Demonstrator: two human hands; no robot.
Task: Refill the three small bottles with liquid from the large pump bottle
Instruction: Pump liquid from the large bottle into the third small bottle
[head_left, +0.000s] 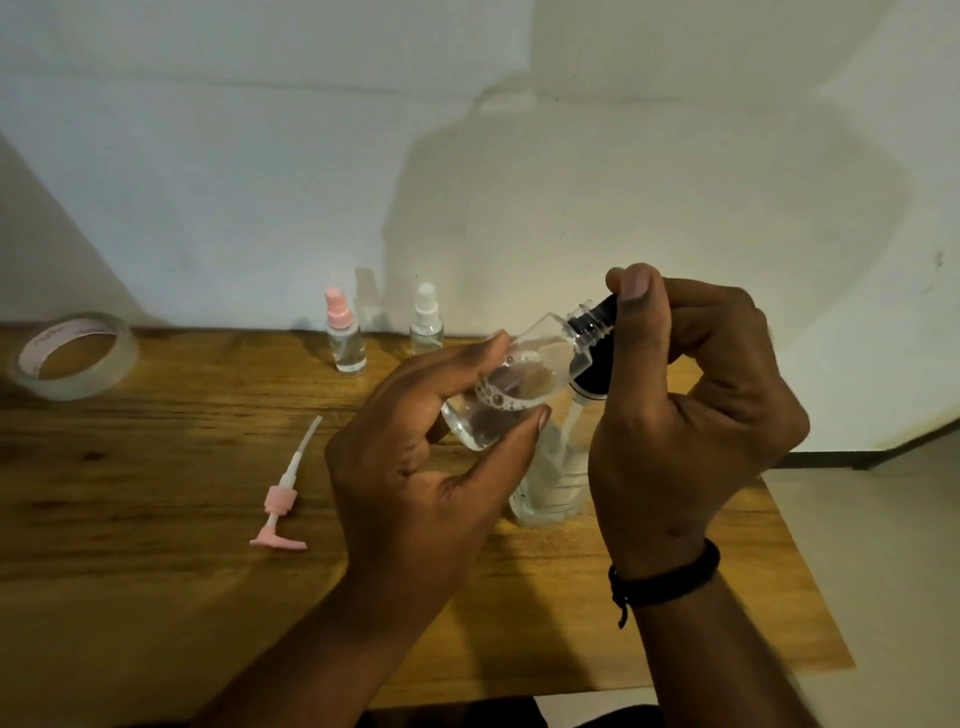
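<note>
The left hand (415, 457) grips a small clear bottle (519, 379), tilted above the table (156, 467), bubbly liquid inside. The right hand (691, 405) pinches a black cap (597, 314) at its threaded neck. Just behind them stands the big bottle (550, 478), uncapped. Its pink pump (283, 499) lies to the left. A pink-capped bottle (344, 332) and white-capped bottle (427, 319) stand by the wall, a tape roll (72, 353) far left.

**A plain room at home, by the look of it**

We see a small wooden table (156, 519) pushed against a bare, pale painted wall (260, 156), with light floor tiles (883, 545) and a dark skirting strip (857, 460) beyond its right edge. A roll of clear tape (72, 356) lies on the wood, household clutter rather than workshop or lab gear.
</note>
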